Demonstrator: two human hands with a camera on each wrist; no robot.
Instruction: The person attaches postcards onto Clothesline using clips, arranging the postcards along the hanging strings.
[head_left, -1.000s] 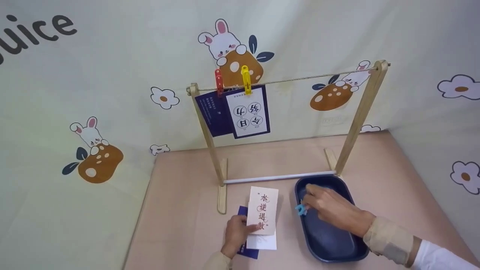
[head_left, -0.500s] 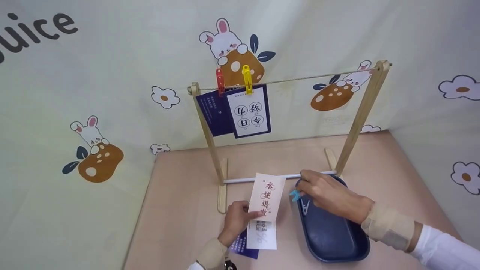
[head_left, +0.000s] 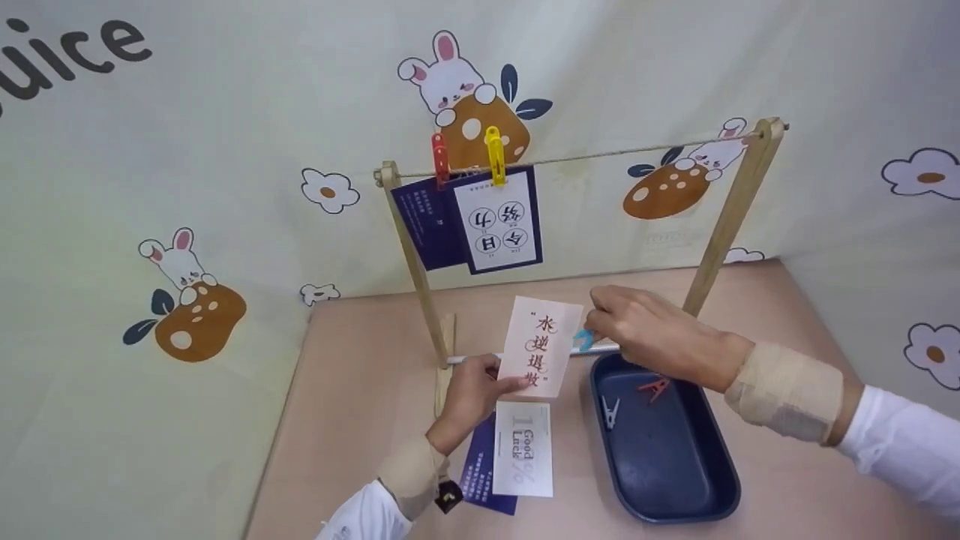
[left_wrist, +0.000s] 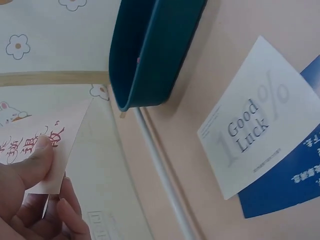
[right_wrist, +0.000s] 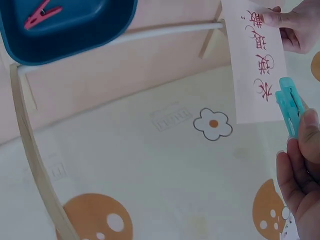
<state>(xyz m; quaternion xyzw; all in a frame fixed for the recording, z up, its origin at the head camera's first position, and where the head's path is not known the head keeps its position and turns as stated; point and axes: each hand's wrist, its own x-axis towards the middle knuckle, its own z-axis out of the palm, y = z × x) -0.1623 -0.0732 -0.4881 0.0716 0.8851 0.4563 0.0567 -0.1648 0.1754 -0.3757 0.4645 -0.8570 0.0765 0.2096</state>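
Between thumb and fingers, my left hand (head_left: 474, 397) pinches a pale pink card (head_left: 541, 341) with red characters, raised above the table. My right hand (head_left: 641, 326) pinches a light blue clothespin (right_wrist: 290, 105) close to the card's right edge. On the table below lies a white card reading "Good Luck" (left_wrist: 255, 122), overlapping a dark blue card (head_left: 480, 469). Behind the hands a cord (head_left: 600, 156) is strung across a wooden frame (head_left: 724, 217). A red clothespin (head_left: 440, 159) and a yellow clothespin (head_left: 496, 155) hold a dark blue card (head_left: 429, 225) and a white-faced card (head_left: 499, 225) on it.
A dark blue tray (head_left: 731, 472) stands at the right, with a white clothespin (head_left: 610, 412) and a red clothespin (head_left: 654, 388) inside. The frame's white bottom rod (left_wrist: 162, 172) runs along the table behind it. Printed cloth walls enclose the table.
Both hands have moved up and away from the table toward the frame, the left with the pink card, the right out of the tray with the blue clothespin. The "Good Luck" card is now uncovered.
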